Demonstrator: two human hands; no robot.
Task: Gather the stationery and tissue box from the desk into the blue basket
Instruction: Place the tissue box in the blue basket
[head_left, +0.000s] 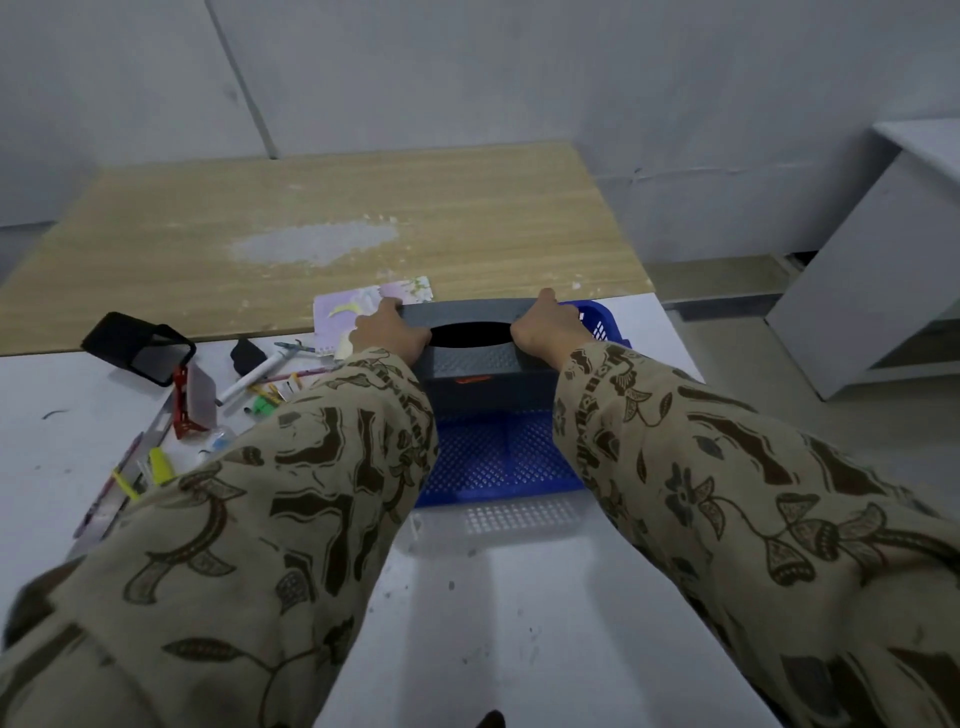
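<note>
Patterned beige sleeves (337, 467) lead to the left hand (387, 332) and right hand (545, 325), both gripping a grey rectangular tissue box (470, 358).
Each hand curls over one end of the box, either side of its dark oval slot, at the far end of the blue perforated plastic basket (498, 457) on the white surface (519, 623). A white marker (249, 379) and a pale pink notebook (353, 306) lie left of the basket.

Dim, cool, flat light; soft shadows fall on the white tabletop (519, 649) at lower centre; wide-angle bending towards the frame edges; bottom corners slightly soft
</note>
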